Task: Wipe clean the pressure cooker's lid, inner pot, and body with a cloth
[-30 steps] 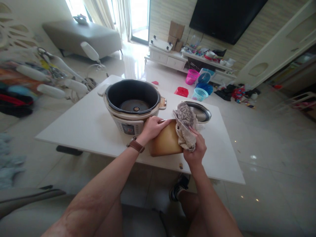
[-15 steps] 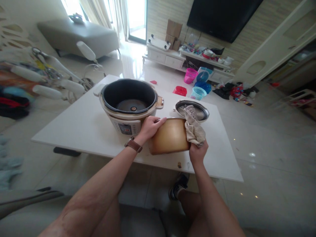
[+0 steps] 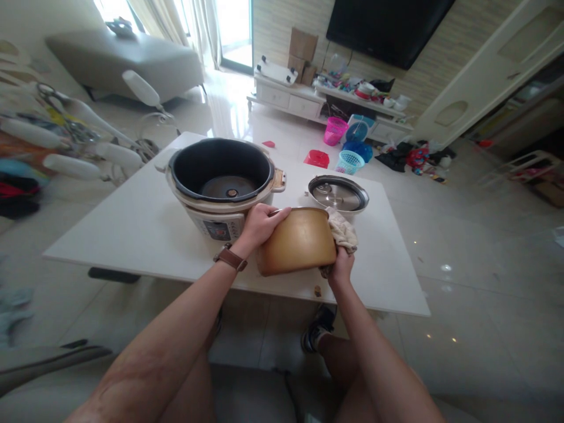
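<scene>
A golden-brown inner pot (image 3: 299,241) rests tilted on the white table (image 3: 132,229), its outside facing me. My left hand (image 3: 261,226), with a brown watch at the wrist, grips the pot's left rim. My right hand (image 3: 338,265) is closed on a beige cloth (image 3: 344,230) and presses it against the pot's right side. Just behind the pot stands the rice cooker body (image 3: 220,182), open and with nothing in it. A steel lid (image 3: 338,194) lies flat to the right of the cooker.
A small brown crumb (image 3: 316,290) lies near the table's front edge. A drying rack with white bars (image 3: 88,153) stands at the left. Coloured baskets (image 3: 343,147) and clutter sit on the floor beyond, in front of a white TV cabinet (image 3: 291,100). My knees are below the table.
My right hand has slid the cloth from the pot's front face round to its right side and lower. The steel lid now shows fully. My left hand has kept its grip.
</scene>
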Demonstrator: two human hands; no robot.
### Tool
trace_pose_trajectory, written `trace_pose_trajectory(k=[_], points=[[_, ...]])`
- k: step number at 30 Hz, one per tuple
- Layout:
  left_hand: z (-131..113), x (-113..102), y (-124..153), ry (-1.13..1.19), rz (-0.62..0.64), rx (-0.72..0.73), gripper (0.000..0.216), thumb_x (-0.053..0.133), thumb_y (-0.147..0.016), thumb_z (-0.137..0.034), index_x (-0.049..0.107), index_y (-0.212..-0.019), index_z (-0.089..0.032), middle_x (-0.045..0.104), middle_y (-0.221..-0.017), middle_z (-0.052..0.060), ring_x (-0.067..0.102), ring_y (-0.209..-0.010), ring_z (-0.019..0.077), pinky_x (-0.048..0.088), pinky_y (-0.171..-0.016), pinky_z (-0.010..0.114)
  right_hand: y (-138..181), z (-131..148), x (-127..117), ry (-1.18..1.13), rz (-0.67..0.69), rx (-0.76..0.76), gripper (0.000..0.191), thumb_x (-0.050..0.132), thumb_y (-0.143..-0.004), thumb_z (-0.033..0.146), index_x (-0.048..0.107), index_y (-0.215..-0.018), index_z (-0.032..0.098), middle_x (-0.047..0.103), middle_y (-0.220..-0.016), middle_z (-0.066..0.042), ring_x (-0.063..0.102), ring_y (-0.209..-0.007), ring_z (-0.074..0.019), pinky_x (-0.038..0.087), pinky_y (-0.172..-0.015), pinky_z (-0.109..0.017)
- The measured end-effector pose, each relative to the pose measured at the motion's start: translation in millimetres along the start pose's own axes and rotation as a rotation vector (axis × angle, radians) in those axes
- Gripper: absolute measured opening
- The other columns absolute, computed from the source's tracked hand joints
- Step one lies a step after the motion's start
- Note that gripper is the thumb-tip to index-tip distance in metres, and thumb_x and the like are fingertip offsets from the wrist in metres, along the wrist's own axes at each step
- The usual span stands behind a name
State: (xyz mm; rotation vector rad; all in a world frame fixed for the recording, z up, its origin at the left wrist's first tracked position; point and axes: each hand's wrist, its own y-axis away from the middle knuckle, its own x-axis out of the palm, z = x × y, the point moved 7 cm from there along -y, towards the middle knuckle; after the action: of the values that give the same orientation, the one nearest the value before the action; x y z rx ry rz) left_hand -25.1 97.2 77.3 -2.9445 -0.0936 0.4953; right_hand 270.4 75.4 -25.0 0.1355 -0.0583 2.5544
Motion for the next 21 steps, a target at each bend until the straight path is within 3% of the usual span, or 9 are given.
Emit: trace_pose_trajectory(k=[3,6,12,16,19,21], points=[[-2.1,-0.9,0.2,-0.016,0.008,0.006,0.067,0.059,-0.089,-0.069,0.03,-0.052,-0.021,0.026,-0.055,-0.003,0.022,-0.056,0.0091,0.012,-0.057,0.032,1.7,-25.4,-4.5,-0.006,-0.032,0.251,0.04,0.074,-0.067,0.041,0.076,-0.099,0.018,0.08,-0.094,-0.003,0.073,-0.088,-0.0223,0.062,-0.075,-0.035],[-2.3,-1.0,0.1,-0.031,0.028,0.016,0.067,0.058,-0.09,-0.069,0.029,-0.052,-0.022,0.025,-0.055,-0.003,0.021,-0.056,0.0091,0.013,-0.057,0.032,0.9,-20.0,-5.4,0.043,-0.026,0.246,0.04,0.073,-0.067,0.04,0.077,-0.1,0.017,0.08,-0.096,-0.003,0.072,-0.087,-0.0219,0.061,-0.074,-0.034],[-6.0,-2.6,2.7,-0.083,0.03,0.033,0.068,0.055,-0.091,-0.071,0.029,-0.052,-0.022,0.024,-0.057,-0.003,0.022,-0.058,0.0096,0.013,-0.058,0.032,10.8,48.7,8.2,0.166,0.122,-0.23,0.034,0.074,-0.078,0.039,0.08,-0.105,0.019,0.082,-0.112,-0.008,0.073,-0.107,-0.026,0.053,-0.107,-0.045],[-13.4,-1.3,6.2,-0.151,-0.001,0.046,0.066,0.053,-0.091,-0.067,0.029,-0.05,-0.021,0.022,-0.059,-0.002,0.023,-0.057,0.0097,0.014,-0.059,0.033,43.8,101.0,19.7,0.348,0.259,-0.618,0.034,0.071,-0.085,0.035,0.078,-0.115,0.02,0.081,-0.116,-0.01,0.075,-0.108,-0.03,0.056,-0.101,-0.045],[-13.7,2.0,6.9,-0.191,0.004,0.049,0.06,0.052,-0.091,-0.06,0.034,-0.05,-0.02,0.024,-0.06,-0.002,0.026,-0.058,0.0101,0.016,-0.06,0.032,82.1,133.3,33.6,0.522,0.413,-0.974,0.044,0.07,-0.085,0.034,0.074,-0.128,0.024,0.077,-0.132,-0.011,0.071,-0.125,-0.0348,0.053,-0.106,-0.048],[-11.8,3.3,6.1,-0.207,0.009,0.054,0.053,0.053,-0.087,-0.055,0.039,-0.05,-0.02,0.027,-0.061,-0.001,0.029,-0.059,0.0107,0.017,-0.06,0.032,102.3,144.1,42.6,0.628,0.512,-1.129,0.048,0.067,-0.087,0.033,0.071,-0.135,0.027,0.075,-0.139,-0.01,0.067,-0.136,-0.0358,0.049,-0.111,-0.049]])
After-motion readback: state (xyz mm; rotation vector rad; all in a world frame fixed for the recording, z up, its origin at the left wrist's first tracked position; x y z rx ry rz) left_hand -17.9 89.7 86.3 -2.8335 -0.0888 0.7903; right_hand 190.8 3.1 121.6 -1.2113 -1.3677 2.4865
